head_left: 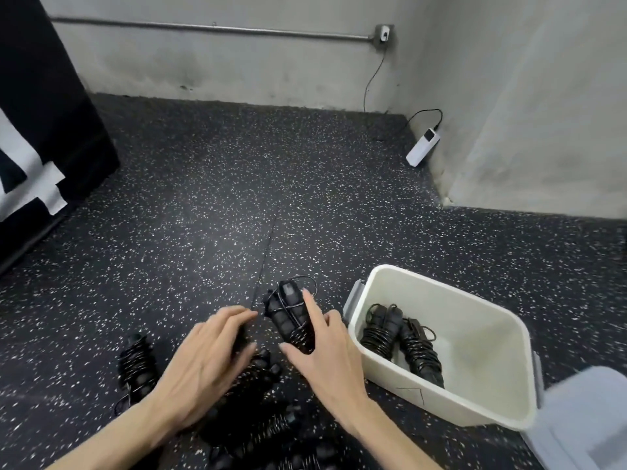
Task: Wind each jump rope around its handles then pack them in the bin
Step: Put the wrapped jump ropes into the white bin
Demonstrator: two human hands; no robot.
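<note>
A black jump rope wound around its handles (288,312) stands tilted just left of the white bin (481,410). My right hand (325,354) holds this bundle, with the index finger along its right side and the thumb at its lower end. My left hand (210,361) hovers beside it with fingers spread, over other black ropes; what it touches is hidden. Two wound ropes (400,340) lie inside the bin. Another wound rope (137,366) lies on the floor at the left. More black ropes (258,432) lie between my forearms.
The speckled black rubber floor (237,198) stretches ahead to grey walls. A white power bank (422,147) with a cable lies in the far corner. The bin's grey lid (590,418) rests at the right. A black padded object (40,130) stands at the left.
</note>
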